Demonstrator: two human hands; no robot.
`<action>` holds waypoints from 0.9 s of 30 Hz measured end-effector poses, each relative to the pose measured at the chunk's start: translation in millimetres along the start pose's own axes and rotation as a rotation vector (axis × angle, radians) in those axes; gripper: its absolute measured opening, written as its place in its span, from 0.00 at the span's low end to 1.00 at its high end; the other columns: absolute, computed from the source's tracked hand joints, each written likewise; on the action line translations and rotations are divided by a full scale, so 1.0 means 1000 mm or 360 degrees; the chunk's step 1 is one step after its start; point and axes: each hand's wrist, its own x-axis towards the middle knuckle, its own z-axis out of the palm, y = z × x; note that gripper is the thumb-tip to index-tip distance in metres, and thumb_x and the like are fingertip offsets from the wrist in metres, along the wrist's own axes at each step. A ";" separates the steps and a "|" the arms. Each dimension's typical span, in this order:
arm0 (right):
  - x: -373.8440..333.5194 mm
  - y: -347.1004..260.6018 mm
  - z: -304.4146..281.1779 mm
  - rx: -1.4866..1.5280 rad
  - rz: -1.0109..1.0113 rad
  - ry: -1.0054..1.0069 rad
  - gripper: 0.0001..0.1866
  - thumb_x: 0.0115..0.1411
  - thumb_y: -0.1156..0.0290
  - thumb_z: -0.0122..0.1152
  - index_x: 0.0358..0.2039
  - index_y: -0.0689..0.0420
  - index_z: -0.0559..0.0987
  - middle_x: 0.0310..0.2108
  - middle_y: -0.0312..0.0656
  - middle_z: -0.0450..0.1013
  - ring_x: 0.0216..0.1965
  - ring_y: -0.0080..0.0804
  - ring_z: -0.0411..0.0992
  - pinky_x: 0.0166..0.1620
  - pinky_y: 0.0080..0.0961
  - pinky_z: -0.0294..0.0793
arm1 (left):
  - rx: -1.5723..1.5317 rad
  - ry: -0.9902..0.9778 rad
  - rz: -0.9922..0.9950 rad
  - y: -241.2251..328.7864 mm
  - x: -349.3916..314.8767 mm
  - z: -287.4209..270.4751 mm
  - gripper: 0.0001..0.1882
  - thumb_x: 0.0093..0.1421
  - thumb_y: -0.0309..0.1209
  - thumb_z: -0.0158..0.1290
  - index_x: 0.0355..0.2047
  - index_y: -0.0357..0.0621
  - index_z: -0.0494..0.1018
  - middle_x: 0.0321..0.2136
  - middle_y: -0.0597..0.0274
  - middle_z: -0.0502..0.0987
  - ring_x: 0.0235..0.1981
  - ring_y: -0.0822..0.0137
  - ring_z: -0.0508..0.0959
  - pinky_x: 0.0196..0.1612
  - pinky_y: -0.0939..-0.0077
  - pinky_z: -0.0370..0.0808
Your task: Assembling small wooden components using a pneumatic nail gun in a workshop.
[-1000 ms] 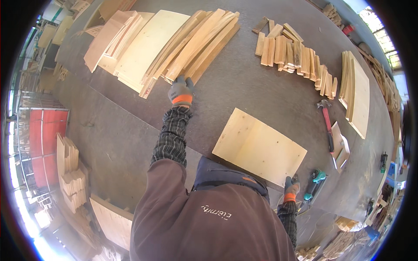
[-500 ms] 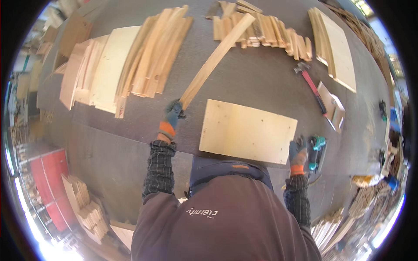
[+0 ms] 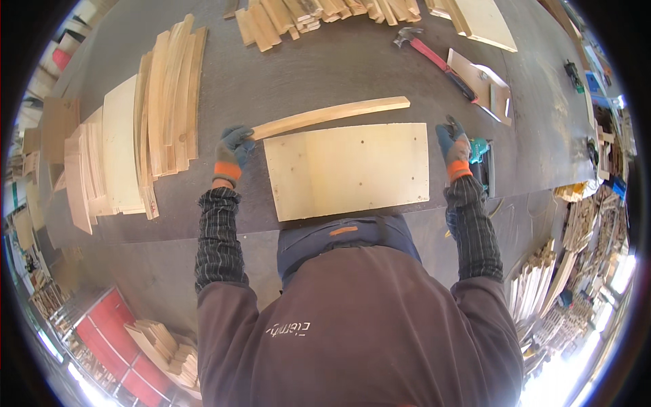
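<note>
My left hand [image 3: 234, 144], in a grey-blue glove with an orange cuff, is closed on the left end of a long wooden strip [image 3: 329, 117]. The strip lies crosswise just beyond the far edge of a pale rectangular wooden board [image 3: 349, 166]. That board rests on the table close to my body and has a few dark spots on its face. Off the board's right edge, my gloved right hand [image 3: 454, 142] is raised, fingers apart and holding nothing. Beside it sits a teal power tool [image 3: 479, 150], partly hidden by my hand and sleeve.
A red-handled claw hammer [image 3: 437, 61] lies at the far right, against a small wooden piece with metal parts [image 3: 483, 85]. Strips [image 3: 169, 102] and panels [image 3: 121, 149] are stacked on the left. More short strips [image 3: 271, 20] line the far side of the dark table [image 3: 305, 74].
The strip has swung from pointing away from me to lying crosswise behind the board. My right hand has lifted farther from me, beside the board's right edge. The view has shifted.
</note>
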 end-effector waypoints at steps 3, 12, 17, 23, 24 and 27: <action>0.016 0.015 0.016 0.0029 0.0043 -0.0081 0.31 0.64 0.65 0.71 0.65 0.57 0.75 0.49 0.47 0.82 0.48 0.28 0.79 0.52 0.28 0.78 | 0.0012 -0.0044 -0.0017 -0.007 0.008 0.011 0.11 0.58 0.17 0.60 0.41 0.40 0.85 0.47 0.56 0.81 0.47 0.61 0.82 0.49 0.71 0.80; 0.028 -0.029 0.053 -0.0443 -0.0290 -0.0475 0.30 0.65 0.65 0.63 0.68 0.50 0.73 0.57 0.53 0.77 0.56 0.47 0.77 0.59 0.37 0.75 | 0.0301 -0.0253 0.0152 -0.004 0.008 0.027 0.12 0.61 0.16 0.52 0.41 0.38 0.83 0.49 0.50 0.84 0.49 0.54 0.84 0.55 0.68 0.78; 0.019 -0.056 0.047 -0.0519 -0.0320 -0.0386 0.30 0.64 0.65 0.64 0.67 0.48 0.74 0.54 0.57 0.78 0.54 0.50 0.78 0.57 0.39 0.76 | 0.0405 -0.0233 0.0144 0.011 0.011 0.032 0.11 0.62 0.20 0.54 0.41 0.42 0.84 0.48 0.52 0.85 0.50 0.53 0.84 0.55 0.68 0.78; 0.041 -0.009 0.064 -0.0494 -0.0432 -0.0309 0.22 0.66 0.63 0.63 0.60 0.53 0.79 0.46 0.54 0.81 0.48 0.50 0.80 0.54 0.39 0.78 | 0.0696 -0.0165 0.0192 0.008 0.013 0.033 0.10 0.63 0.25 0.57 0.43 0.43 0.84 0.46 0.54 0.86 0.49 0.56 0.84 0.55 0.69 0.78; 0.042 -0.010 0.063 -0.0644 -0.0250 -0.0460 0.21 0.65 0.61 0.63 0.57 0.53 0.80 0.49 0.53 0.80 0.51 0.52 0.79 0.56 0.39 0.77 | 0.0714 -0.0154 0.0172 0.007 0.008 0.032 0.10 0.63 0.25 0.57 0.43 0.43 0.84 0.46 0.54 0.86 0.49 0.56 0.84 0.55 0.69 0.78; 0.042 0.036 0.050 -0.0873 -0.0410 -0.0478 0.15 0.69 0.62 0.60 0.50 0.56 0.82 0.47 0.51 0.82 0.48 0.48 0.81 0.50 0.37 0.78 | 0.0244 -0.0012 -0.0215 0.020 -0.001 0.045 0.11 0.65 0.28 0.58 0.45 0.40 0.84 0.47 0.53 0.86 0.49 0.60 0.84 0.55 0.70 0.78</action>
